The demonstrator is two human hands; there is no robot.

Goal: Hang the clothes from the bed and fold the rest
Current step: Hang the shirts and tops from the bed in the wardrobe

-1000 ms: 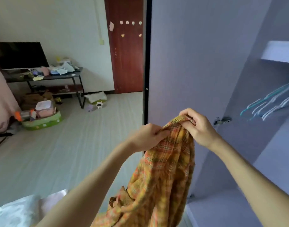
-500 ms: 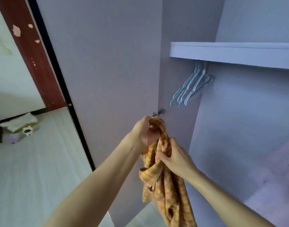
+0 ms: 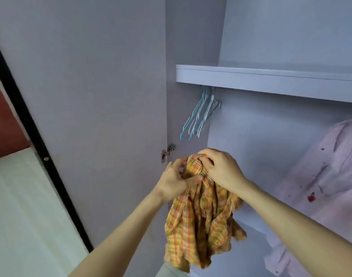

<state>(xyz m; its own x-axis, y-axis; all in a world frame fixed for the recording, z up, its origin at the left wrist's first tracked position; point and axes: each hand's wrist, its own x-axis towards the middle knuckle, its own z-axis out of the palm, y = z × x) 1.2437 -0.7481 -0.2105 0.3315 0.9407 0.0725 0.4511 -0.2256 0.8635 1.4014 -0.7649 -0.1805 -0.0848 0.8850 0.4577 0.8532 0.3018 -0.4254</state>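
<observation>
Below the hangers [image 3: 199,118], both hands (left [image 3: 174,179], right [image 3: 221,168]) grip the plaid shirt [image 3: 201,222]

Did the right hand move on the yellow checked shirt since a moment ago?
Yes. The right hand went up: half a second ago it gripped the plaid shirt below the door hinge; now it grips the shirt's top, level with it.

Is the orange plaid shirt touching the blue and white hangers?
Apart. Head view shows bare wardrobe wall between the orange plaid shirt, gripped by both hands, and the blue and white hangers above.
</observation>
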